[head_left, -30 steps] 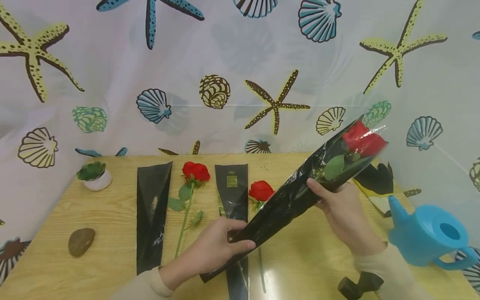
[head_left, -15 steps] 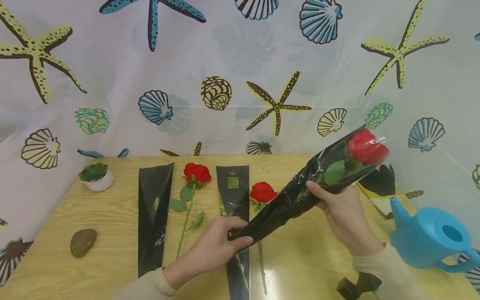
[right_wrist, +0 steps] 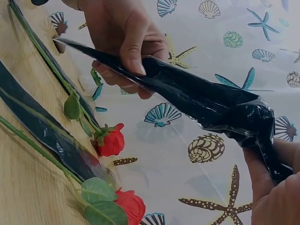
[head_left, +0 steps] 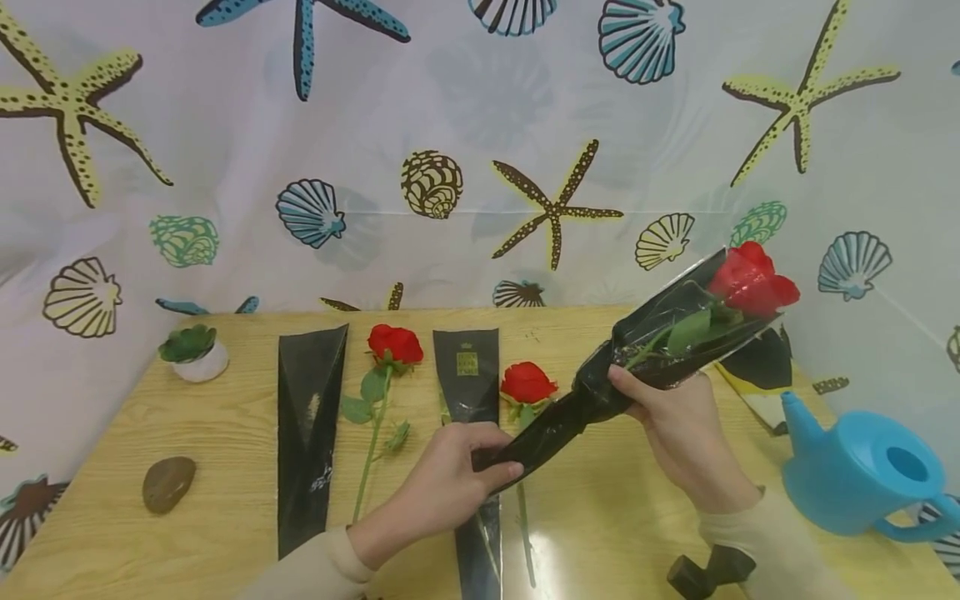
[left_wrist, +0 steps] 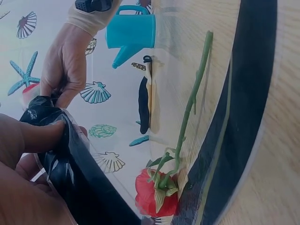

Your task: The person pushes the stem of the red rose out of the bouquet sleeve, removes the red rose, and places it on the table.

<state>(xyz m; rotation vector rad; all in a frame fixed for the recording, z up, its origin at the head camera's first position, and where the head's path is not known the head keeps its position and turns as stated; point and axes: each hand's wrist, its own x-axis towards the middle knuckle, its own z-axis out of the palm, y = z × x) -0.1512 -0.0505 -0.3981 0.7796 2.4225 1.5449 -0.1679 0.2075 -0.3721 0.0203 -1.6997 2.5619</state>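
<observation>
The left hand (head_left: 453, 469) pinches the tail of the black sleeve (head_left: 598, 385); the right hand (head_left: 686, 437) grips mid-length, nearer the rose (head_left: 752, 281). The sleeve slants toward the desk's (head_left: 615, 517) far right corner, lower stem seemingly hidden.

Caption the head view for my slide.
Both hands hold a black sleeve with a rose, tilted above the table.

Left hand (left_wrist: 18, 185) and right hand (left_wrist: 68, 58) grip black wrapper (left_wrist: 91, 185). Red petals (left_wrist: 30, 92) show past right hand. Red rose (left_wrist: 146, 192) on counter (left_wrist: 276, 183), beside second black wrapper (left_wrist: 253, 70). Blue watering can (left_wrist: 132, 30) farther off.
</observation>
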